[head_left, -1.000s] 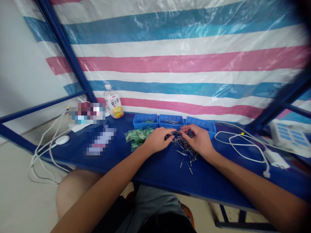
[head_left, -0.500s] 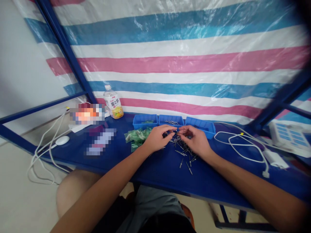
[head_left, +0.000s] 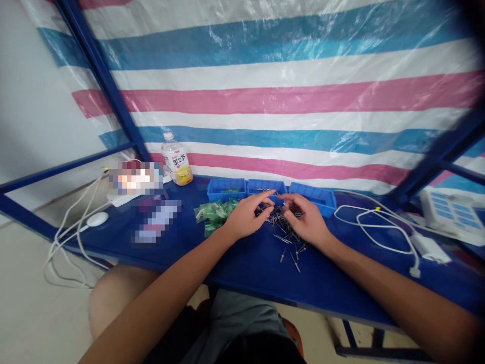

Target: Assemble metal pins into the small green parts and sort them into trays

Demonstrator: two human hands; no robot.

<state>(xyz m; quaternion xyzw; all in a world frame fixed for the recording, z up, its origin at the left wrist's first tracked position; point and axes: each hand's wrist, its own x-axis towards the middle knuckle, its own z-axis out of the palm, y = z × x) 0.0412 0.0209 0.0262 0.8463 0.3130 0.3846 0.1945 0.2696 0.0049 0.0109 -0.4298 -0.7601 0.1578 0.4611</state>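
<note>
And there's the split: half a second ago the fingertips met almost tip to tip, and now a gap has opened between the 2 hands. The left hand point(head_left: 248, 217) has lifted its forefinger up and away from its thumb, so it looks loosely open, though the curled fingers behind hide whether anything sits there. The right hand point(head_left: 308, 220) has drawn back slightly, thumb and forefinger close together, a small pale spot at the tips; pin or fingernail, I cannot tell, so no call on its grip.

What it means, as I judge it: a brief contact over the pins has ended, while the work stays centred on the same spot. That heap of metal pins point(head_left: 281, 227) lies on the bench point(head_left: 242, 270) beneath and between the hands, looking much as it did, 2 loose pins point(head_left: 295, 263) out towards the near edge.

Over to the containers, 3 blue bins in a row behind. Left bin point(head_left: 226, 197): something greenish low inside, too small to name. Middle bin point(head_left: 267, 183): slender metal pins in there, the left forefinger crossing in front. Right bin point(head_left: 324, 205): partly hidden by the right hand, contents unclear. Green plastic packets point(head_left: 217, 212) lie bunched just beside the left hand.
</note>
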